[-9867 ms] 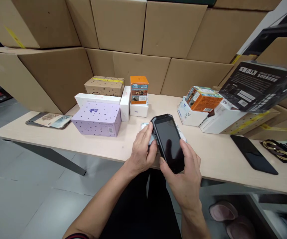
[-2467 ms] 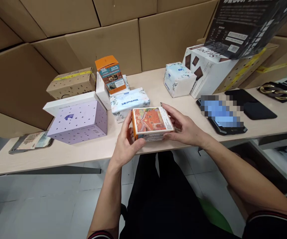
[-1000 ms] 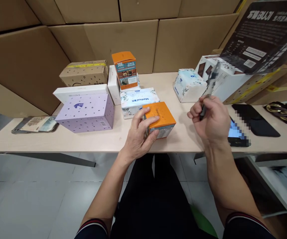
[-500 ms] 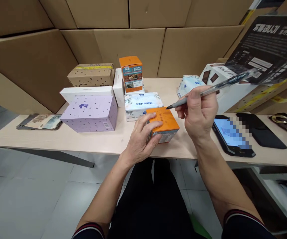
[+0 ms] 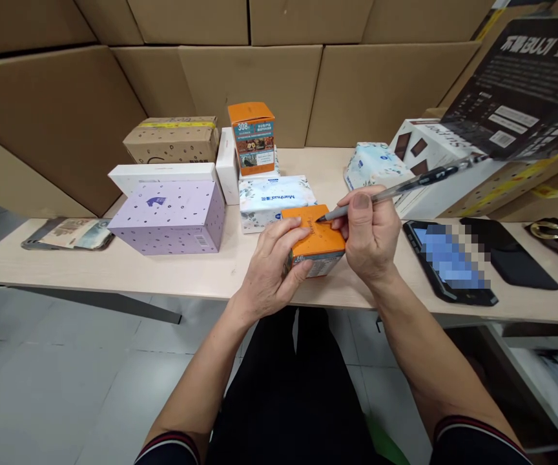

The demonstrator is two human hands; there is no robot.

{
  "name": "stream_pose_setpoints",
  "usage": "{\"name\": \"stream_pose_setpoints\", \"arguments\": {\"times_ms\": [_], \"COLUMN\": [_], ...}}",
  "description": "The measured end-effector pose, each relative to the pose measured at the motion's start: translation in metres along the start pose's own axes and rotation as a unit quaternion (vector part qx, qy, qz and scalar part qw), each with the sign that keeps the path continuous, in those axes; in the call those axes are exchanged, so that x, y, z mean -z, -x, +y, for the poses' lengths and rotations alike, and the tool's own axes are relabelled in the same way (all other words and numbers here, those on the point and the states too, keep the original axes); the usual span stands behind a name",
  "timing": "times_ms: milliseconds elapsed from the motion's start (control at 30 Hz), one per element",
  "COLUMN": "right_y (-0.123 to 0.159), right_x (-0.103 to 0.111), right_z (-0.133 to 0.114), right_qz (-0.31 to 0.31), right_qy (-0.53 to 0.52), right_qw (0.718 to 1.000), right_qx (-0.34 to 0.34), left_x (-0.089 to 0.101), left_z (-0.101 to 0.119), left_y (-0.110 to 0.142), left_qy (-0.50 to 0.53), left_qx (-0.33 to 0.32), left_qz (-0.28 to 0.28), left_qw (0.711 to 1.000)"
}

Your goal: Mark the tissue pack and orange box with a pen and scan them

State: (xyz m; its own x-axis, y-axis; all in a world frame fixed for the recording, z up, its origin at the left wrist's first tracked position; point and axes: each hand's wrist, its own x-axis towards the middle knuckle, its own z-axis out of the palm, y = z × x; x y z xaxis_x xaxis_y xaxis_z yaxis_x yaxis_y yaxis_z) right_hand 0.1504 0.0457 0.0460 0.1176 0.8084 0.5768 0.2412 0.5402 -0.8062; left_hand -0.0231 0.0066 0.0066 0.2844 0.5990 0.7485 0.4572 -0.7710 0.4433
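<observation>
Over my head feed, the orange box [image 5: 328,244] sits near the centre of the frame, close to the front edge of the bench [image 5: 186,279], with a tissue pack [image 5: 275,197] just behind it on the left. My left hand [image 5: 272,265] is clamped on the box, fingers [image 5: 286,236] over the top face and thumb against the front side. My right hand [image 5: 372,234] pinches a pen [image 5: 405,185] between thumb and fingers, its tip appearing to meet the orange top beside some dark marks too small for me to read. To do this pen work well, I'd want the left fingers firm enough that the box can't slide, yet clear of the tip, and the strokes light, since thin card could dent. I judge the box's front-edge position easy to reach, but a hard push might twist it towards the tissue pack.
</observation>
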Motion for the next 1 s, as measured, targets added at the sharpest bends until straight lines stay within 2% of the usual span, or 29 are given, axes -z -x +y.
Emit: {"name": "stream_pose_setpoints", "arguments": {"times_ms": [267,533,833,1000], "right_y": [-0.0034,-0.0021,-0.0033,-0.0039], "right_x": [0.0005,0.0001,0.0006,-0.0010], "right_z": [0.0012,0.0004,0.0013,-0.0011], "right_qz": [-0.022,0.002,-0.032,0.026], "right_qy": [-0.018,0.004,-0.008,-0.064], "right_qw": [1.000,1.000,0.999,0.997], "right_qx": [0.011,0.017,0.011,0.019], "left_x": [-0.0002,-0.0010,-0.0013,-0.0014], "left_z": [-0.0007,-0.0013,-0.0018,-0.0022], "left_y": [0.0002,0.0007,0.0008,0.0012], "left_qy": [-0.002,-0.006,-0.015,-0.013], "left_qx": [-0.007,-0.003,-0.006,-0.010], "left_qz": [0.000,0.002,0.003,0.006], "left_qw": [1.000,1.000,1.000,1.000]}}
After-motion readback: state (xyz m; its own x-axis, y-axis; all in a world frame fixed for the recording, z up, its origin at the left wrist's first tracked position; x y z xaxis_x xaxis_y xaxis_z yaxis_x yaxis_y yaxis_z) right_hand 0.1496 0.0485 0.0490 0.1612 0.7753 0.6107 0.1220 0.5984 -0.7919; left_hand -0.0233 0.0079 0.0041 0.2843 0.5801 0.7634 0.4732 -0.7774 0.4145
